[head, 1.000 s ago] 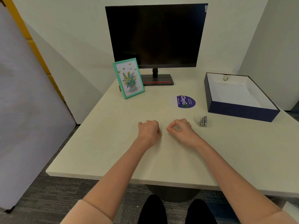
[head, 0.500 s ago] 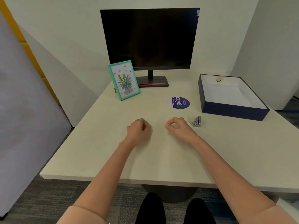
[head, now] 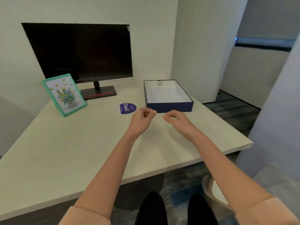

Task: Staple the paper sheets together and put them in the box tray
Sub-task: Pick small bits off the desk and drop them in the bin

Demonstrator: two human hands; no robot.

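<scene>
The box tray [head: 168, 107], navy outside and white inside, stands open on the desk beside the monitor, with a small round thing at its far wall. My left hand [head: 142, 118] and my right hand [head: 176, 118] are side by side just in front of the tray, a small gap between them. Both are curled into loose fists with nothing visible in them. A small pale bit [head: 156, 112] shows at my left hand's knuckles; I cannot tell what it is. No paper sheets and no stapler are in view.
A dark monitor [head: 81, 51] stands at the back of the pale desk [head: 73, 151]. A green picture frame [head: 64, 95] leans at its left. A purple round sticker [head: 127, 108] lies left of my left hand. The desk's right edge runs close behind the tray.
My view has swung, so the tray now sits near the middle. Both fists have moved forward to the tray's front wall. The small stapler seen right of my right hand is out of sight.
</scene>
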